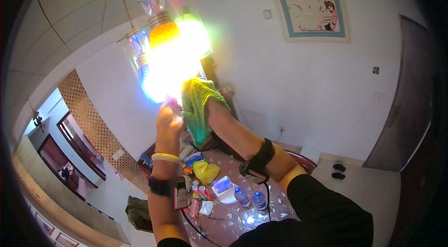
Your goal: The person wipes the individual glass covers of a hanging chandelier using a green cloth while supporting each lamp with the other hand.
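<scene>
Above me hangs a cluster of lit pendant lamps with clear cylindrical shades point(200, 32), their lower parts washed out by glare. My left hand point(170, 115) reaches up to the bottom of the nearest lamp, its fingers closed at the lower rim and partly lost in the light. A green towelling cloth point(195, 102) is draped over my right hand point(215, 107), which grips it against the lamp's right side. Most of the right fingers are hidden beneath the cloth, and its lower end hangs down between my arms.
Below stands a table point(275, 202) with two water bottles point(241, 196), a yellow bag point(206, 172), a purple packet point(223, 185) and red cans point(205, 193). A wooden chair point(301, 160) is at its right. A framed clock picture point(311, 13) hangs on the wall; slippers point(339, 171) lie on the floor.
</scene>
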The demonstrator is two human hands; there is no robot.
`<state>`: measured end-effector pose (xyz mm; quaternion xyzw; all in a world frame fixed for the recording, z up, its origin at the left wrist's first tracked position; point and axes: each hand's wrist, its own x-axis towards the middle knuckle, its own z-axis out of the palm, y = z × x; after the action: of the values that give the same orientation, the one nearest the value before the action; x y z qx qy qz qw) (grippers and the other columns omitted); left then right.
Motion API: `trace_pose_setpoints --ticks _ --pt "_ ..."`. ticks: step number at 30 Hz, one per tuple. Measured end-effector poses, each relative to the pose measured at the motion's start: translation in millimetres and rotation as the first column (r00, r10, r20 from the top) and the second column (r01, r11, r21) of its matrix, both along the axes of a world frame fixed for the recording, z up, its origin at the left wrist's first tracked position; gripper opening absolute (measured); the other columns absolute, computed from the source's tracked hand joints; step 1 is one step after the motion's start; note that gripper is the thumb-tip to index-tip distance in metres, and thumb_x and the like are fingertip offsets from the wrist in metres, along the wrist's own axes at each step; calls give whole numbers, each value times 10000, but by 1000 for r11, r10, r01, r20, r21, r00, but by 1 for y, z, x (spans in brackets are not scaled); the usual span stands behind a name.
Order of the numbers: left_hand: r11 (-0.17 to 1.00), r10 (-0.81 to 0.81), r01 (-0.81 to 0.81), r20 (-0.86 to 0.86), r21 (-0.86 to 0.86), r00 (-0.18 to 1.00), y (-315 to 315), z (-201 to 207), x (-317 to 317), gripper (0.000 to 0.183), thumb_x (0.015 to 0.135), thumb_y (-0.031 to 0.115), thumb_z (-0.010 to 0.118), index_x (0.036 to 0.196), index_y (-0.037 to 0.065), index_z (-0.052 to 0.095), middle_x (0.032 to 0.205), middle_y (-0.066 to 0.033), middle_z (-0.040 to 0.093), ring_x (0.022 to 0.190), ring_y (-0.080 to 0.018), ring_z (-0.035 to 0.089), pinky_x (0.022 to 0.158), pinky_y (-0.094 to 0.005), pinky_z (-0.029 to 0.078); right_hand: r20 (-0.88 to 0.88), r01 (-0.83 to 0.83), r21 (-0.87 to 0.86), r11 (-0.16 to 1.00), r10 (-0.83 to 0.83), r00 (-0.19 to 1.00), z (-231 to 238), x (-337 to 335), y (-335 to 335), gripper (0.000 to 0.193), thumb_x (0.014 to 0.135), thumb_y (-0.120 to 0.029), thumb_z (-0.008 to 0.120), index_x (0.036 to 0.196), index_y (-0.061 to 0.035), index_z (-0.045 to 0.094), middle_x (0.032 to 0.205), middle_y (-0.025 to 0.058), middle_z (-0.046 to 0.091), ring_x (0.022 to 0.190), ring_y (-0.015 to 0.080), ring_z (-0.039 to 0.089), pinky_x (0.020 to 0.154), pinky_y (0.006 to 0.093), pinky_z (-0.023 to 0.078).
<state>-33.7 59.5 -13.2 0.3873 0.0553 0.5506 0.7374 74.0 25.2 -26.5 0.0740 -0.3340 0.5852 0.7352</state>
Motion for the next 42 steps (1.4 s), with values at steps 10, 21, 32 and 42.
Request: trace_pose_setpoints --ticks 10,21,32,42 --pt "999 27 -28 12 35 1000 -21 8 -6 104 774 192 486 764 93 453 618 5 450 511 -113 382 508 -215 299 -46 -38 -161 986 31 998 9 1 -11 125 750 -190 490 790 -75 515 719 38 543 626 138 529 545 255 448" --pt "1000 0 0 37 20 999 -36 16 -2 123 765 224 498 752 109 459 584 28 435 533 -108 393 501 -227 294 40 217 148 965 -225 974 -21 -7 -2 321 756 -125 482 1059 -45 412 927 67 493 804 144 495 696 263 426" --pt "987 20 -8 77 -162 997 -46 22 4 199 726 309 536 841 154 486 1004 -48 449 901 -164 419 749 -268 323 161 369 232 900 -409 898 -28 -2 -2 330 748 -125 490 1059 -42 413 940 72 489 828 146 487 725 264 409" --pt "997 45 -40 84 -59 995 -51 19 9 412 799 275 423 1106 33 295 1118 -134 387 1002 -191 405 722 -268 349 222 447 269 853 -506 833 -33 0 -4 339 741 -124 498 1059 -40 414 951 76 485 849 148 479 751 265 394"
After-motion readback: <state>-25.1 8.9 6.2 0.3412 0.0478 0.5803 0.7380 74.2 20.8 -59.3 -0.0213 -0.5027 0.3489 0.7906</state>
